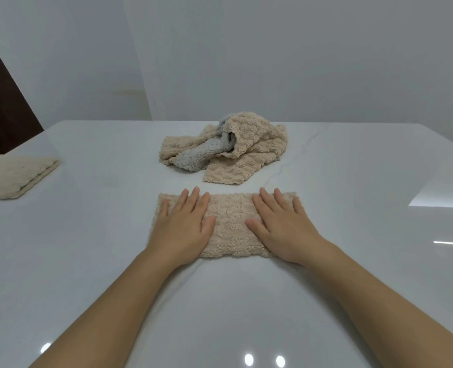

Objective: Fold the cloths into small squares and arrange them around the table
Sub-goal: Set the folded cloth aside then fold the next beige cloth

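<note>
glossy white table; at its centre, a loose heap of beige textured cloths around a grey fleecy cloth. nearer, a beige terry cloth folded into a rectangle lies flat. left hand and right hand press its two ends, fingers straight, clasping nothing. a folded cream cloth lies at the left edge.

The left grip and right grip covered both ends of the cloth. The left edge cut off a folded cloth. A grey cloth lay half buried in the pile; how many cloths it held, I couldn't tell.
</note>
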Tool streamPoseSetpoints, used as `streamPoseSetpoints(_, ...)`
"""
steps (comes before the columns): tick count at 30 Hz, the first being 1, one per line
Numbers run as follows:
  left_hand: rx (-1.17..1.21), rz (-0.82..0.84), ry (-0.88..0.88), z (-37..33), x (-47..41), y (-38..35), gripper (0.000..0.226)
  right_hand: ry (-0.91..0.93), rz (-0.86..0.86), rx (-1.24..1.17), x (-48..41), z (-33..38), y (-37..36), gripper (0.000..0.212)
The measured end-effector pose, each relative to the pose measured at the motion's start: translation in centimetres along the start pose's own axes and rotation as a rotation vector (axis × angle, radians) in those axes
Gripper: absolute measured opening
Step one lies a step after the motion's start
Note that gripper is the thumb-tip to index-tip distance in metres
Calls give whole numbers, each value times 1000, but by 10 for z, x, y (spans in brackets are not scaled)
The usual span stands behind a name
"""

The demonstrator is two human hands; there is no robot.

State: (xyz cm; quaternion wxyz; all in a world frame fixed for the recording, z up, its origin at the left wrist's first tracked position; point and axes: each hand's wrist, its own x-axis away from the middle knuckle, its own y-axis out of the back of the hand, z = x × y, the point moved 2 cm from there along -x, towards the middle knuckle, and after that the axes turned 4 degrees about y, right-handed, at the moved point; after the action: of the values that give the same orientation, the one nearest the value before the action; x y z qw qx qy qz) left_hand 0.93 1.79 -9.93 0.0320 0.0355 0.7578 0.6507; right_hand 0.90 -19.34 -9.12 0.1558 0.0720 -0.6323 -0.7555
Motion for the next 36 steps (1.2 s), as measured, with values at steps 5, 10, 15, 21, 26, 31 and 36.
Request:
streamPoseSetpoints(5, -20, 5, -1, -3, 1, -1, 59, 61, -128, 8, -6, 25, 14, 61)
streamPoseSetpoints(10, -10, 0, -3, -1, 2, -1, 58, 111, -9, 19, -20, 46, -6, 59)
streamPoseSetpoints(15, 1, 1, -13, 1, 2, 0, 59, -9, -18, 31, -4, 2, -1, 61)
streamPoseSetpoints(21, 5, -1, -13, 0, 2, -1, 59, -135, -44, 66, 3, -15, 18, 63)
streamPoseSetpoints(26, 5, -9, -12, -1, 2, 0, 60, 42, -70, 17, -3, 26, 3, 62)
streamPoseSetpoints(31, 2, -19, -15, 0, 2, -1, 60, -57, -30, 33, -2, 8, 1, 62)
streamPoseSetpoints(36, -4, -8, -14, 0, 2, -1, 60, -76, -59, 36, -4, 6, 0, 63)
